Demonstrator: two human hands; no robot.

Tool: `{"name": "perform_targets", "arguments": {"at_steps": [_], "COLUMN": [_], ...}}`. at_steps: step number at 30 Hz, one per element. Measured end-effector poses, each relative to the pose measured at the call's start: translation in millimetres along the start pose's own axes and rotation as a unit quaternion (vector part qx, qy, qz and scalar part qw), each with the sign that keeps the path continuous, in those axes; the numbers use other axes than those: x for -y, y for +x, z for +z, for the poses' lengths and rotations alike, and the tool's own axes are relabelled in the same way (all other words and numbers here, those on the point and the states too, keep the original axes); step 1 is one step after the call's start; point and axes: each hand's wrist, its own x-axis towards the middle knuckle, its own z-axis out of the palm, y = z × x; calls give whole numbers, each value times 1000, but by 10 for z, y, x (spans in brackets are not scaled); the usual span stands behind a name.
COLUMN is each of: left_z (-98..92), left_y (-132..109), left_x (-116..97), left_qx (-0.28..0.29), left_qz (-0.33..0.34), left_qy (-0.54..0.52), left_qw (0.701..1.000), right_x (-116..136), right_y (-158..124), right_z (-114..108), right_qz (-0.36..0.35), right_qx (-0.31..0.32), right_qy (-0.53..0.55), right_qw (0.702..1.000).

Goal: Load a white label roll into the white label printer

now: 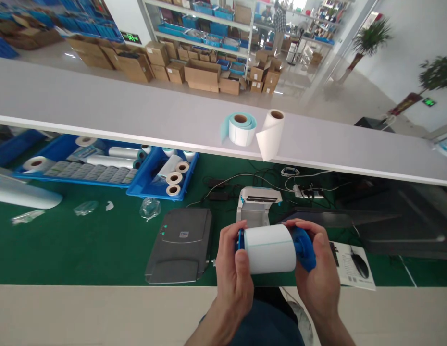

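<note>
We see a white roll (269,249) on a blue holder (304,252), over a green mat (82,245). There's a grey printer (180,245), a white printer (258,202), blue bins (151,185), a pale grey shelf (101,110) and a white-and-turquoise roll (241,127).

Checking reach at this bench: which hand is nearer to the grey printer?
Left. The left hand grips the blue end of the label roll just right of the grey printer. The right hand holds the roll's far end, farther right.
</note>
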Motion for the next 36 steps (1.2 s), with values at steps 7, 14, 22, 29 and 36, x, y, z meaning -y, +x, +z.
{"name": "perform_targets", "arguments": {"at_steps": [7, 14, 22, 29, 36], "left_z": [-16, -62, -106, -224, -300], "left_y": [-45, -57, 63, 191, 132], "left_x": [14, 12, 40, -16, -116], "left_qx": [15, 34, 5, -29, -25], "left_qz": [18, 5, -209, -212, -115], "left_qy": [-12, 10, -134, -150, -57], "left_qw": [1000, 999, 969, 965, 991], "right_x": [1, 47, 150, 231, 167], "right_y": [-103, -124, -114, -100, -90], "right_z": [-15, -24, -194, -255, -248], "right_qz": [34, 7, 36, -142, -138], "right_qx": [66, 127, 231, 224, 262], "right_qy": [60, 4, -86, -289, -272], "right_qw": [995, 992, 968, 920, 916]}}
